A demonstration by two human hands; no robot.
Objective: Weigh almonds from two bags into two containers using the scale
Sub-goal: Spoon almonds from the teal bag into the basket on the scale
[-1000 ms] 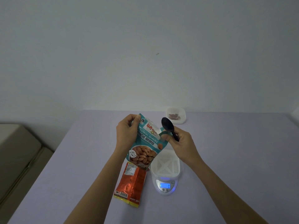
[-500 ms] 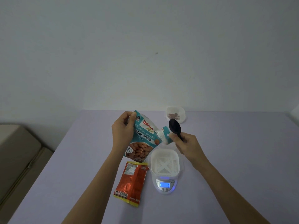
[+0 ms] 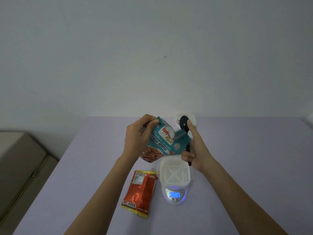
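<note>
- Since a second ago your left hand (image 3: 138,138) has tipped the glossy teal almond bag (image 3: 166,141) further, mouth toward your right hand (image 3: 196,150).
- That hand grips a smooth black spoon (image 3: 184,124) and the bag's corner.
- Scooping looks next: the ribbed white container (image 3: 174,173) sits empty on the lit scale (image 3: 175,195).
- The crinkly orange bag (image 3: 140,189) lies flat on the counter (image 3: 84,184).

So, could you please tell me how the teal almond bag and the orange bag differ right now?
The teal almond bag is held in the air, tilted, by the left hand and the right hand, which also grips a black spoon; the orange bag lies flat on the table, untouched. The teal bag hangs above the white container on the scale; the orange bag lies beside the scale. Both are flexible snack pouches.
</note>
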